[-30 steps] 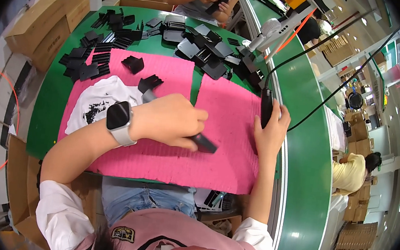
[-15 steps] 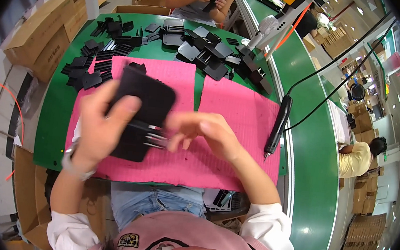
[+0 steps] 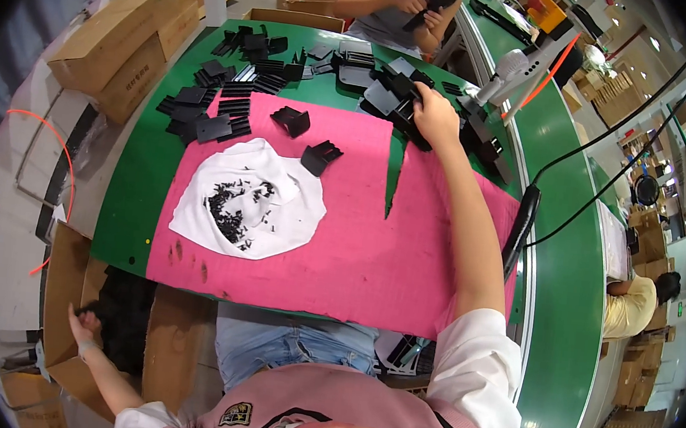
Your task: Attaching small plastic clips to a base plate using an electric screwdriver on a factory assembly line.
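Observation:
At the far side of the table my right hand [image 3: 436, 117] is closed on a black plastic part [image 3: 402, 111] at the edge of a pile of flat black parts [image 3: 381, 95]. My left hand [image 3: 86, 325] is down at the lower left, inside an open cardboard box [image 3: 67, 270], fingers apart and holding nothing. Beside it, dark contents [image 3: 125, 317] fill part of the box; single pieces cannot be made out. A white cloth [image 3: 298, 210] lies on the pink mat [image 3: 355, 256], with many small black screws [image 3: 229, 218] on it. Two black brackets [image 3: 291, 121] rest behind the cloth.
Stacked black slotted parts [image 3: 211, 123] line the table's far left. A black electric screwdriver [image 3: 524, 223] with a cable lies at the mat's right edge. A small white fan [image 3: 510, 69] stands at the back right. Across the table, another person holds a dark part [image 3: 439, 4].
The black assembly has left my left hand, which has dropped from over the mat into the box. My right hand has reached forward to the pile. The cloth is now uncovered.

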Action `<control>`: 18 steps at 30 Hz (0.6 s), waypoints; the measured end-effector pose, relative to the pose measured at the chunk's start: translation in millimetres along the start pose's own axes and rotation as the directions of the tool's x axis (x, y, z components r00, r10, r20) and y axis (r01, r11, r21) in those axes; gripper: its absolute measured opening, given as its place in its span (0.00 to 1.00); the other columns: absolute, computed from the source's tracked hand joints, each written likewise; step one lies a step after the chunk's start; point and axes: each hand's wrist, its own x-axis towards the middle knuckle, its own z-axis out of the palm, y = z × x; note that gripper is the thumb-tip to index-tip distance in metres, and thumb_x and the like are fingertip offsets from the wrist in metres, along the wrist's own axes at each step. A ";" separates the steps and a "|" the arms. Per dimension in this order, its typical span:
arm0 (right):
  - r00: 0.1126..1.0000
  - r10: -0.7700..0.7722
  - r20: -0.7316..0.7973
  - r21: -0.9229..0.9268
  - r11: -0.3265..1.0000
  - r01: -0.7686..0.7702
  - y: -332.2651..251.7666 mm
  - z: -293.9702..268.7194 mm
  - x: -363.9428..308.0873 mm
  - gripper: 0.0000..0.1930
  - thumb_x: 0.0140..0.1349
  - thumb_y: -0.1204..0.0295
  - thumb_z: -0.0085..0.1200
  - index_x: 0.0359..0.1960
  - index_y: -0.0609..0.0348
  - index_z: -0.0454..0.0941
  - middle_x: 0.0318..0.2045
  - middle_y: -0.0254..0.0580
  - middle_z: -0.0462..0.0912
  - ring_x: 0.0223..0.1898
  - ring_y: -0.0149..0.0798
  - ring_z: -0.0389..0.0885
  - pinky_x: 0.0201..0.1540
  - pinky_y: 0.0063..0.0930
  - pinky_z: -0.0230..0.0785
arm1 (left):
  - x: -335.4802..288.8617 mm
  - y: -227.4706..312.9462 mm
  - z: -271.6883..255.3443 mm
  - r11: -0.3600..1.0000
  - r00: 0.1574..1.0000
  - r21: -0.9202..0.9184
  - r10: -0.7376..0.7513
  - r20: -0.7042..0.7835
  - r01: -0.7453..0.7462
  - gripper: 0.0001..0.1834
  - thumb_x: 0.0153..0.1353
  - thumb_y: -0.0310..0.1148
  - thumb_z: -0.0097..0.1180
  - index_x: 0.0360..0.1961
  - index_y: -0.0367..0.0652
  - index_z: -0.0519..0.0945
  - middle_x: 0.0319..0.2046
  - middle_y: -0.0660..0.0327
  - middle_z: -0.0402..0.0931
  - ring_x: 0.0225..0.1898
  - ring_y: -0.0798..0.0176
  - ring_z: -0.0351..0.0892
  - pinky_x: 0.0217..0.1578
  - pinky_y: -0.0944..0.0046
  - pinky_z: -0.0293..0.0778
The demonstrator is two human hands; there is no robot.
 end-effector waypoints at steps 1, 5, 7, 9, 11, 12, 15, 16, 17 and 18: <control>1.000 -0.001 0.007 -0.035 0.999 0.001 -1.6 -5.7 -2.7 0.19 0.56 0.70 0.50 0.51 0.49 0.74 0.41 0.49 0.81 0.41 0.50 0.80 0.43 0.44 0.73 | -26.0 -24.7 23.1 0.979 0.983 0.203 0.046 -0.176 -0.010 0.35 0.54 0.59 0.56 0.48 0.36 0.74 0.38 0.59 0.76 0.32 0.68 0.75 0.23 0.67 0.70; 0.980 -0.063 -0.187 -0.110 0.993 0.043 -36.1 -22.4 -4.5 0.15 0.59 0.71 0.49 0.48 0.54 0.74 0.33 0.47 0.82 0.33 0.51 0.81 0.34 0.44 0.73 | -46.3 -0.1 48.0 0.842 0.797 -0.222 0.538 0.275 -0.491 0.18 0.63 0.39 0.53 0.49 0.39 0.75 0.43 0.60 0.76 0.42 0.66 0.76 0.48 0.67 0.70; 0.916 -0.157 -0.370 0.038 0.982 0.184 -70.8 -53.8 -15.8 0.14 0.59 0.74 0.49 0.47 0.57 0.74 0.33 0.47 0.81 0.32 0.50 0.81 0.32 0.42 0.73 | -152.9 19.1 135.5 0.766 0.712 -0.191 0.641 0.287 -0.613 0.14 0.64 0.36 0.52 0.47 0.41 0.76 0.40 0.61 0.77 0.41 0.68 0.76 0.45 0.68 0.72; 0.834 -0.329 -0.443 0.062 0.917 0.394 -114.2 -72.6 -28.6 0.16 0.55 0.77 0.49 0.47 0.59 0.73 0.35 0.45 0.81 0.32 0.48 0.81 0.32 0.39 0.73 | -267.9 32.8 201.2 0.674 0.583 -0.223 0.728 0.360 -0.704 0.14 0.66 0.38 0.50 0.45 0.39 0.77 0.35 0.62 0.77 0.35 0.70 0.77 0.38 0.72 0.73; 0.765 -0.487 -0.422 0.061 0.827 0.560 -163.3 -82.1 -44.8 0.21 0.50 0.76 0.52 0.49 0.62 0.72 0.38 0.45 0.80 0.35 0.46 0.81 0.34 0.37 0.73 | -365.6 26.4 237.7 0.637 0.318 -0.288 0.663 0.678 -0.715 0.21 0.69 0.42 0.43 0.51 0.33 0.69 0.36 0.58 0.75 0.37 0.67 0.77 0.35 0.71 0.73; 0.688 -0.572 -0.447 -0.013 0.772 0.635 -178.5 -84.4 -53.4 0.21 0.49 0.77 0.52 0.48 0.62 0.74 0.38 0.47 0.80 0.36 0.46 0.81 0.35 0.36 0.73 | -418.7 15.9 263.8 0.717 0.180 -0.327 0.533 0.827 -0.616 0.26 0.70 0.45 0.38 0.57 0.33 0.64 0.39 0.54 0.75 0.39 0.63 0.78 0.34 0.70 0.76; 0.533 -0.767 -0.357 -0.113 0.601 0.791 -228.6 -96.4 -77.9 0.21 0.49 0.73 0.52 0.48 0.63 0.76 0.39 0.47 0.79 0.40 0.44 0.80 0.37 0.34 0.73 | -490.2 -12.2 294.2 0.746 -0.114 -0.482 0.489 0.865 -0.459 0.28 0.70 0.47 0.38 0.61 0.36 0.58 0.53 0.52 0.69 0.47 0.59 0.76 0.38 0.63 0.78; 0.514 -0.788 -0.338 -0.124 0.579 0.806 -236.8 -91.1 -86.5 0.21 0.49 0.72 0.51 0.48 0.62 0.76 0.39 0.47 0.78 0.41 0.44 0.79 0.38 0.33 0.73 | -495.4 -21.9 300.0 0.836 0.021 -0.404 0.443 0.897 -0.371 0.23 0.70 0.41 0.40 0.60 0.37 0.60 0.54 0.53 0.69 0.48 0.60 0.76 0.41 0.62 0.77; 0.497 -0.807 -0.321 -0.133 0.557 0.819 -244.8 -86.9 -92.3 0.21 0.50 0.71 0.50 0.49 0.62 0.76 0.40 0.47 0.78 0.42 0.44 0.79 0.38 0.33 0.72 | -502.2 -19.1 299.8 0.877 0.110 -0.355 0.408 0.906 -0.325 0.20 0.70 0.36 0.41 0.58 0.38 0.63 0.53 0.55 0.69 0.50 0.62 0.74 0.46 0.62 0.74; 0.478 -0.830 -0.287 -0.136 0.529 0.838 -249.4 -85.6 -93.1 0.21 0.50 0.68 0.54 0.48 0.62 0.76 0.40 0.47 0.78 0.42 0.45 0.79 0.38 0.33 0.73 | -495.7 -16.9 301.9 0.868 0.127 -0.379 0.435 0.891 -0.320 0.19 0.69 0.35 0.42 0.58 0.38 0.63 0.53 0.56 0.70 0.51 0.63 0.73 0.48 0.62 0.72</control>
